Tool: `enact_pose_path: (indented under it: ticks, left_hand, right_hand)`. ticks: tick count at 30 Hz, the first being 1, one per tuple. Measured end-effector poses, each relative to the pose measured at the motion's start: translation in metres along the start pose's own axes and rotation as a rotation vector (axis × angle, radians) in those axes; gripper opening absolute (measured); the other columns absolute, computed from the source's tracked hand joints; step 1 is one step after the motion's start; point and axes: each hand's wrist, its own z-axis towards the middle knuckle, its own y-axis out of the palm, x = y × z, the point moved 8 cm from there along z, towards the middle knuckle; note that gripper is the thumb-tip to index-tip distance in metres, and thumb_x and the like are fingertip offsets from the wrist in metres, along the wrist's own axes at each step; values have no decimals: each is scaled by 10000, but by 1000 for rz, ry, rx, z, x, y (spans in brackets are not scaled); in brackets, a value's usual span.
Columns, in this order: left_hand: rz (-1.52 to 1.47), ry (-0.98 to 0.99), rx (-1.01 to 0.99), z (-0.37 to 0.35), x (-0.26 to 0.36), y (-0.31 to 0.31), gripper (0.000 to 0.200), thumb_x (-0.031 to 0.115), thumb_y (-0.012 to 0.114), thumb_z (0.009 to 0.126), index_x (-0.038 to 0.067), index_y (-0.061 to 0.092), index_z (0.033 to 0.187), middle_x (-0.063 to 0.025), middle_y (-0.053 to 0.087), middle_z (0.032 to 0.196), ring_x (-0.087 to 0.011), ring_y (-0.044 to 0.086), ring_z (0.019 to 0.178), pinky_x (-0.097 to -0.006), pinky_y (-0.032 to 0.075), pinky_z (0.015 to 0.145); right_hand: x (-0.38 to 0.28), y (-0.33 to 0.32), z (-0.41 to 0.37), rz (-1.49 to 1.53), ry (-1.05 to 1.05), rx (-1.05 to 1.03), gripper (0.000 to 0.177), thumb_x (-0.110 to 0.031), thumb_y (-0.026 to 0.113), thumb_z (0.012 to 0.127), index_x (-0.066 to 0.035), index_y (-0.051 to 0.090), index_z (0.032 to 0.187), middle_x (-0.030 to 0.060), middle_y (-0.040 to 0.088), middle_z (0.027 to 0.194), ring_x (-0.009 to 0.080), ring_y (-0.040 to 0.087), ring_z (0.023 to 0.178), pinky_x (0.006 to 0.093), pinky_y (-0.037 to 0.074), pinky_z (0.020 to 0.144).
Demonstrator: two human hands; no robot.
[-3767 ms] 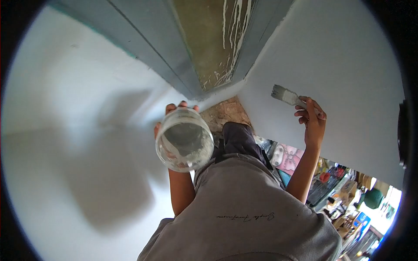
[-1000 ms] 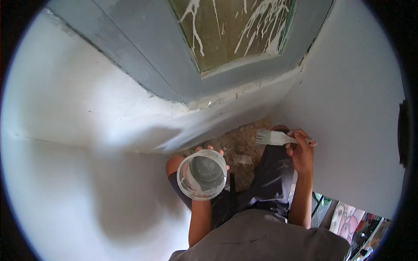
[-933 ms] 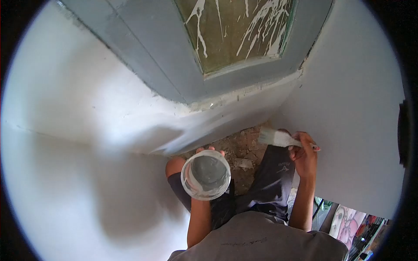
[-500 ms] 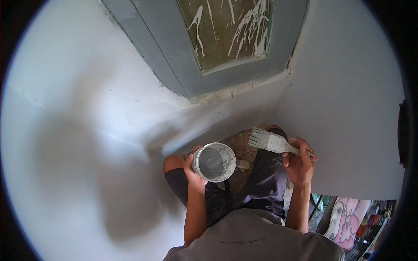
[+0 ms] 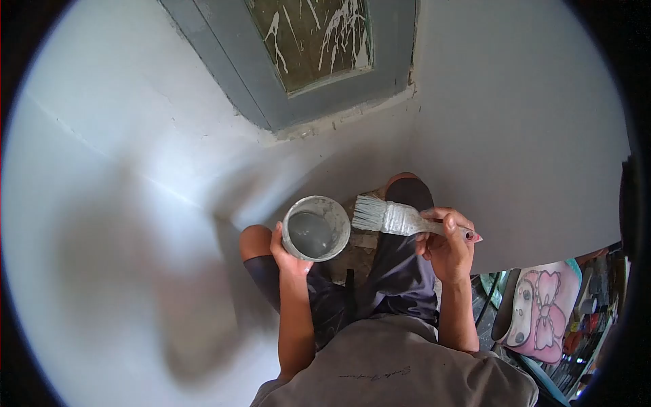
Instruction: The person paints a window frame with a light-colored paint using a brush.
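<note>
In my left hand [image 5: 288, 256] is a small round bucket [image 5: 316, 203], tilted so that its inside shows. Greyish liquid [image 5: 309, 232] lies in the bottom, and white smears coat the inner wall. My right hand [image 5: 449, 243] grips a wide paintbrush [image 5: 401, 219] by its handle, with the bristles pointing left. Those bristles look pale and coated, and their tips are just right of the bucket rim, apart from it. The handle's end is reddish.
White walls [image 5: 502, 136] meet in a corner before me. A grey frame [image 5: 251, 88] holds a paint-splashed glass pane [image 5: 315, 41]. My bent knees [image 5: 258, 243] are close to the wall. A pink patterned item [image 5: 542, 305] and assorted clutter lie behind at lower right.
The view has shifted, so the frame sits further left and higher. The paintbrush has come closer to the bucket and lies more level. Both hands keep their holds.
</note>
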Motion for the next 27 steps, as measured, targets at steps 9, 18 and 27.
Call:
enact_pose_path:
  ticks: [9,18,27]
  left_hand:
    - [211,18,-97,31,27,-8,522,430,651,871,70,551,1234,-199,587,1300,-339,575,1220,-467,503,1024]
    - [192,131,-35,50,51,-33,586,439,667,833,58,550,1263,-200,586,1317,-354,576,1229,-484,466,1065]
    - [234,206,67,46,59,-34,587,370,691,825,50,517,1284,-223,525,1368,-342,539,1267,-462,458,1085]
  right_hand:
    - [-4,27,-4,-230,-24,3,285,-187,630,1000,78,710,1068,175,720,787,194,694,604,246,491,492]
    - [27,78,30,-457,18,-236,252,-53,648,962,80,673,1175,154,725,863,162,695,664,235,520,559]
    - [42,85,35,-625,-46,-236,167,25,709,850,70,726,1010,180,732,886,208,724,691,293,578,639]
